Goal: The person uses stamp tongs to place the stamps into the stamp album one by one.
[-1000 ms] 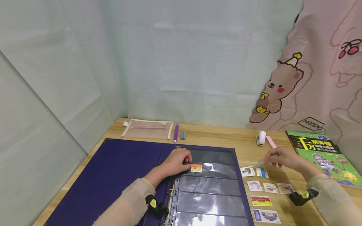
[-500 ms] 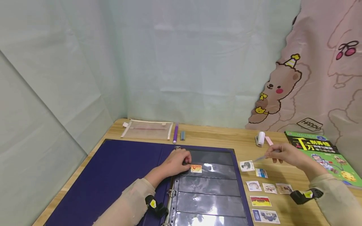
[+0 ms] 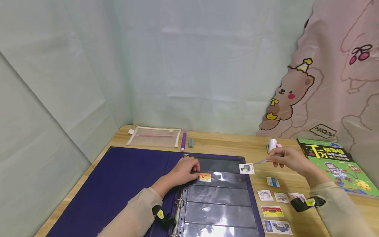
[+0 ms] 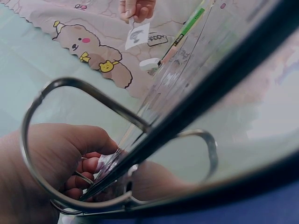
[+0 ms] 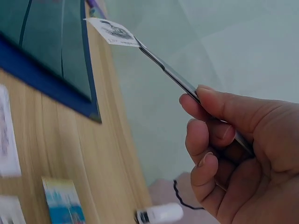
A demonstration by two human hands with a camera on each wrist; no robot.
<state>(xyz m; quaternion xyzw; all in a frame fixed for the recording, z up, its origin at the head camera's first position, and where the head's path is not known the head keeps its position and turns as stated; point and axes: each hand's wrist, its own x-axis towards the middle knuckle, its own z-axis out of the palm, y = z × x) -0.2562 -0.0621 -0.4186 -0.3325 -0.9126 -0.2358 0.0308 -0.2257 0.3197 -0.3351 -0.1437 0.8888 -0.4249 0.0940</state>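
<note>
Tweezers (image 5: 175,79) are held between the thumb and fingers of my right hand (image 3: 285,159). Their tips grip a white stamp with a dark grey picture (image 3: 246,169), raised over the right edge of the open album (image 3: 139,177). My left hand (image 3: 185,169) lies by the binder rings (image 3: 179,202), fingers curled, thumb and fingertips at the black pocket page (image 3: 220,194). In the left wrist view the thumb and fingers (image 4: 88,163) meet at the clear film of the page, partly hidden by a ring. An orange stamp (image 3: 205,177) sits in a pocket beside the left fingertips.
Several loose stamps, among them a red and yellow one (image 3: 272,211) and a blue one (image 3: 273,181), lie right of the album. Behind stand a mesh pouch (image 3: 155,136), a purple pen (image 3: 183,141), a grey-blue block (image 3: 190,143), a white stapler (image 3: 272,144) and a green book (image 3: 337,168).
My right hand has lifted the dark grey stamp off the table with the tweezers and carried it left to the album's edge. The left hand has stayed in place.
</note>
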